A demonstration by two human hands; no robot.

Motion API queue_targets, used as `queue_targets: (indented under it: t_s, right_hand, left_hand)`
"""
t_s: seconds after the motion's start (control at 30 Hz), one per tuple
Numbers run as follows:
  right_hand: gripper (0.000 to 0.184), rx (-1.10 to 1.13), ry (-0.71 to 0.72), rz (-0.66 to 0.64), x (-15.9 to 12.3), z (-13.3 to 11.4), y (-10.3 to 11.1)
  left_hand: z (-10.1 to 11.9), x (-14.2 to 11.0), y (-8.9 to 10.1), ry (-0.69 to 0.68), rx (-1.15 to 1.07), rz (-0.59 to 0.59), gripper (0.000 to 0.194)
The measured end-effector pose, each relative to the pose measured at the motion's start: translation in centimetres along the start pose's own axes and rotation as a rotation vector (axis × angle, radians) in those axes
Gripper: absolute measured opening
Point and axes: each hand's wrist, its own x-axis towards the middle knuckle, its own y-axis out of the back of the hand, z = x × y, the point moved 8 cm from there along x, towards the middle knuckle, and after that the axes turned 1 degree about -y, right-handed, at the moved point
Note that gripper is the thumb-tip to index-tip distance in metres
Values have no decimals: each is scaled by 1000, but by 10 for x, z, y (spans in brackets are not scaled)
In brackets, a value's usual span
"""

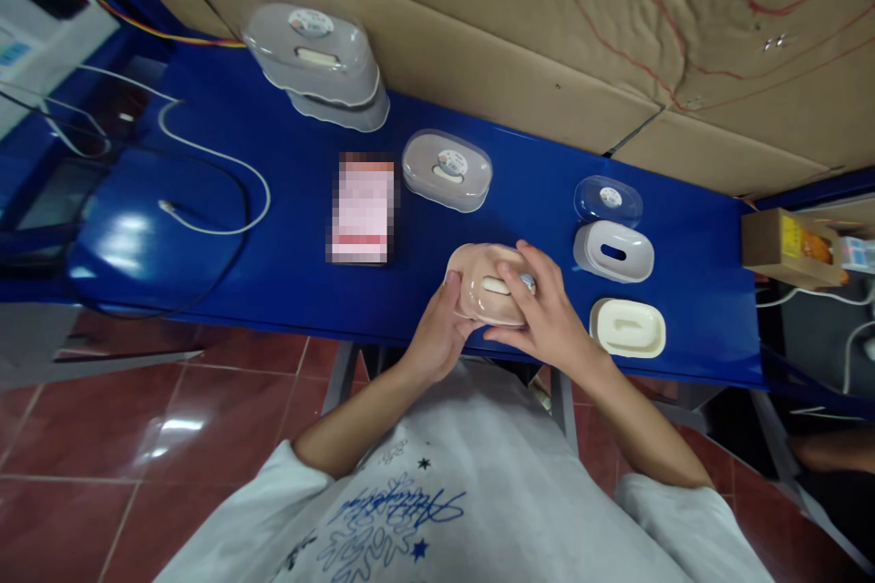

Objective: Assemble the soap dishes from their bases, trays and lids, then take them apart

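Near the table's front edge, a beige oval plastic box (488, 296) with a clear lid and a pale oval piece on top is between my two hands. My left hand (441, 328) grips its left end, thumb on the near-left rim. My right hand (540, 305) wraps over the right side, its fingers lying across the lid by a round sticker. To the right are a clear lid (594, 200) with a sticker, a white oval shell (635, 262) with a slot, and a cream tray (619, 343). Beyond my hands sits a grey lidded box (424, 187).
Stacked grey boxes (334, 96) with clear lids stand at the back left of the blue table (293, 296). A blurred-out phone-like rectangle (362, 209) lies left of my hands. Cables (266, 191) loop farther left. A cardboard box (766, 246) is at the right end.
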Motion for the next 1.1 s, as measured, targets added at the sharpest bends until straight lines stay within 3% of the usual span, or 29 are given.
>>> queue_targets:
  t_s: [0.23,0.37,0.5,0.63,0.73,0.93,1.1]
  right_hand:
    - [103,86,-11,35,1,3,3]
    - [104,35,68,38,-3,3,5]
    - [104,-9,156,114,-7,-1,13]
    - [114,11,131,195,-12,0,22]
    - [116,-25,129,183,-16,-2,22]
    - [112,16,45,150,-10,9,12]
    - [89,-64,-106,21,23,56,6]
  left_hand:
    - [-1,-6,-1,-77,-2,-46,61]
    - [-1,-6,-3,-89,36,-91,58]
    - [1,-8,-8,-108,121,-183,60]
    - [3,-15,-16,-215,232,-298,55]
    - [1,-20,-20,-203,234,-327,55]
    - [-4,-11,-21,-57,87,-259,65]
    - [-13,1,-10,21,-86,-106,66]
